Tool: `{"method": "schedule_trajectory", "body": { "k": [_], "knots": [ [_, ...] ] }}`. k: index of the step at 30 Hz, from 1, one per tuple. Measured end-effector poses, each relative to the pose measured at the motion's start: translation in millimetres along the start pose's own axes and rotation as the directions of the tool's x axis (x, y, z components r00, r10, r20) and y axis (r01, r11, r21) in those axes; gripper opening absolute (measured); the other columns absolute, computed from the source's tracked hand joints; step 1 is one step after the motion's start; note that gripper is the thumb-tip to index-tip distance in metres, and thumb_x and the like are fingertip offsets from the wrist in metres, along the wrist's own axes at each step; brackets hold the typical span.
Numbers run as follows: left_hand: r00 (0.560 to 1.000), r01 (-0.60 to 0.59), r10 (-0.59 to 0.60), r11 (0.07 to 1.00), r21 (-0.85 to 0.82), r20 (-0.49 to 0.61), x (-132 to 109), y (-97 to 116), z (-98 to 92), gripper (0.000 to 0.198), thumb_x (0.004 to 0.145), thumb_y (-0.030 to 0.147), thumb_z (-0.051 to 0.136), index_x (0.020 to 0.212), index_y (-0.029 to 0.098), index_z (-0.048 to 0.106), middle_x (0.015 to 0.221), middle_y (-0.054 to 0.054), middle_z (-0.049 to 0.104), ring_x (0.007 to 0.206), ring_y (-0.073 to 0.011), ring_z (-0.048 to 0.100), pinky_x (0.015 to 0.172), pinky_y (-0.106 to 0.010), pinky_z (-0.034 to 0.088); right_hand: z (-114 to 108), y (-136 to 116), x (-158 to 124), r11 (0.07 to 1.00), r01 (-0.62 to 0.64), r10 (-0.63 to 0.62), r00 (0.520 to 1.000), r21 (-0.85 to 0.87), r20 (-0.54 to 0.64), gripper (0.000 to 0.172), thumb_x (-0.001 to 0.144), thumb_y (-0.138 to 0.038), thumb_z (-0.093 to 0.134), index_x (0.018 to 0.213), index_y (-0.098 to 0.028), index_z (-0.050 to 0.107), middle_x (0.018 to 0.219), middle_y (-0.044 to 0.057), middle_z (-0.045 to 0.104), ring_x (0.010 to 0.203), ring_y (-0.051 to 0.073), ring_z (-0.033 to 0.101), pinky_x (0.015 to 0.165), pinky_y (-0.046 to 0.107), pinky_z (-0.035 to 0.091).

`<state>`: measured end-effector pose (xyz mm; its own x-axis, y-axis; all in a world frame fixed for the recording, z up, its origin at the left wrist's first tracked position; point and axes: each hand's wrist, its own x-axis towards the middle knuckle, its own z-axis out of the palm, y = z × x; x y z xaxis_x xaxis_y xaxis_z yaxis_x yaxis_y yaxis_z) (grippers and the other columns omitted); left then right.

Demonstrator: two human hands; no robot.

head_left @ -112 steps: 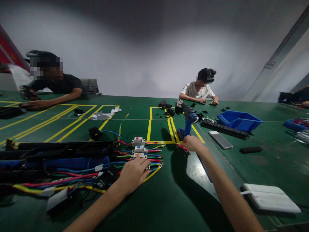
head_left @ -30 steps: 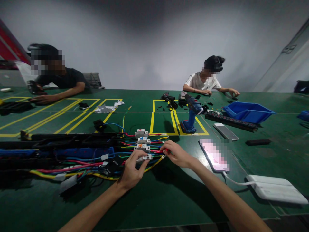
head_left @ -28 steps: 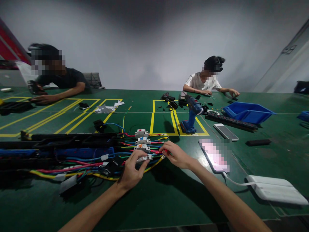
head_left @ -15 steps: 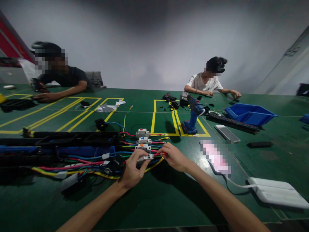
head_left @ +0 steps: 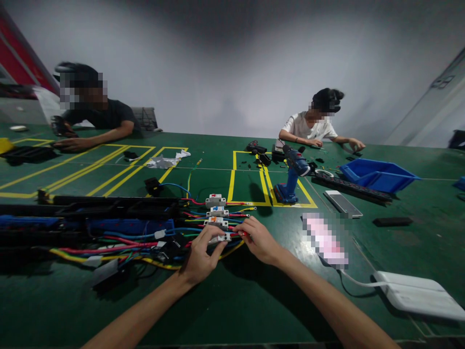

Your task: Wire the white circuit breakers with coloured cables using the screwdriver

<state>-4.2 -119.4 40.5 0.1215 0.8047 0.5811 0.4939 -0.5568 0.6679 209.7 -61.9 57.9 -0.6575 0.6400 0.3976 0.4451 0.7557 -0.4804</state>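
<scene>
Near the front middle of the table, my left hand (head_left: 199, 254) pinches a small white circuit breaker (head_left: 223, 238) between thumb and fingers. Just right of it, my right hand (head_left: 260, 241) is closed on a red wire (head_left: 235, 233) by the breaker's right end; whether the wire sits inside the terminal I cannot tell. Behind lie three more breakers in a row: one with a red switch (head_left: 215, 199), one with a blue switch (head_left: 217, 211) and one with an orange switch (head_left: 216, 221). A yellow wire (head_left: 232, 250) curves below my hands.
Black and blue housings (head_left: 131, 226) with bundled cables (head_left: 119, 246) stretch to the left. A cordless drill (head_left: 291, 174) stands beyond my right hand. Rightward lie a phone (head_left: 325, 240), a white power bank (head_left: 417, 293) and a blue bin (head_left: 379, 175). Two people sit across the table.
My right hand has shifted slightly left with the red wire, closer to the breaker. My left hand keeps its grip on the breaker. The view has moved a little.
</scene>
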Motion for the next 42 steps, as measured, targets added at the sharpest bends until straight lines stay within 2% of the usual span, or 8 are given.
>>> {"method": "schedule_trajectory", "body": {
  "k": [8, 16, 22, 37, 39, 42],
  "knots": [
    [1.000, 0.004, -0.004, 1.000, 0.011, -0.009, -1, -2, 2.1, 0.014, 0.087, 0.019, 0.059, 0.101, 0.020, 0.058, 0.097, -0.004, 0.061, 0.093, -0.0182, 0.058, 0.085, -0.032, 0.048, -9, -8, 1, 0.999, -0.004, 0.007, 0.999, -0.044, 0.052, 0.022, 0.096, -0.027, 0.049, 0.116, -0.021, 0.057, 0.101, 0.008, 0.058, 0.093, 0.021, 0.050, 0.081, 0.035, 0.044],
    [1.000, 0.011, -0.010, 1.000, 0.011, -0.009, 0, -2, 1.4, 0.013, 0.087, 0.021, 0.058, 0.100, 0.020, 0.058, 0.097, -0.005, 0.061, 0.093, -0.0186, 0.059, 0.084, -0.032, 0.049, -15, -11, 0, 1.000, 0.002, -0.001, 0.999, -0.020, 0.044, 0.032, 0.088, -0.025, 0.058, 0.120, -0.020, 0.053, 0.109, 0.009, 0.056, 0.100, 0.023, 0.050, 0.088, 0.037, 0.044],
    [1.000, 0.013, -0.013, 1.000, 0.006, -0.006, 0, -2, 1.0, 0.013, 0.088, 0.022, 0.057, 0.101, 0.020, 0.058, 0.097, -0.005, 0.061, 0.093, -0.0189, 0.059, 0.083, -0.032, 0.050, -10, -4, -1, 0.999, 0.026, -0.026, 0.999, -0.042, 0.021, 0.019, 0.084, -0.010, 0.056, 0.100, -0.020, 0.059, 0.094, 0.006, 0.060, 0.089, 0.020, 0.052, 0.077, 0.032, 0.044],
    [1.000, 0.008, -0.007, 1.000, 0.024, -0.023, 1, -1, 2.9, 0.013, 0.087, 0.021, 0.058, 0.100, 0.020, 0.059, 0.096, -0.005, 0.062, 0.092, -0.0189, 0.060, 0.083, -0.032, 0.050, -3, 2, -2, 0.998, 0.038, -0.040, 0.999, -0.058, -0.027, 0.013, 0.090, -0.017, 0.056, 0.100, -0.021, 0.064, 0.097, 0.007, 0.063, 0.090, 0.020, 0.053, 0.078, 0.033, 0.047],
    [1.000, 0.010, -0.010, 1.000, 0.027, -0.023, 1, -1, 2.8, 0.013, 0.087, 0.021, 0.059, 0.100, 0.020, 0.059, 0.096, -0.005, 0.062, 0.092, -0.0189, 0.060, 0.083, -0.032, 0.050, -4, 1, -2, 0.997, 0.023, -0.024, 0.999, -0.069, -0.021, 0.016, 0.089, -0.018, 0.059, 0.104, -0.021, 0.063, 0.101, 0.007, 0.062, 0.094, 0.020, 0.054, 0.081, 0.034, 0.047],
    [1.000, 0.009, -0.008, 0.999, 0.038, -0.029, 1, -1, 2.7, 0.014, 0.086, 0.020, 0.059, 0.100, 0.020, 0.059, 0.097, -0.005, 0.063, 0.093, -0.0190, 0.060, 0.084, -0.032, 0.050, -5, -2, -3, 0.998, 0.013, -0.015, 1.000, -0.064, -0.023, 0.032, 0.084, -0.019, 0.065, 0.115, -0.022, 0.060, 0.114, 0.009, 0.057, 0.104, 0.022, 0.054, 0.089, 0.038, 0.048]
  ]
}}
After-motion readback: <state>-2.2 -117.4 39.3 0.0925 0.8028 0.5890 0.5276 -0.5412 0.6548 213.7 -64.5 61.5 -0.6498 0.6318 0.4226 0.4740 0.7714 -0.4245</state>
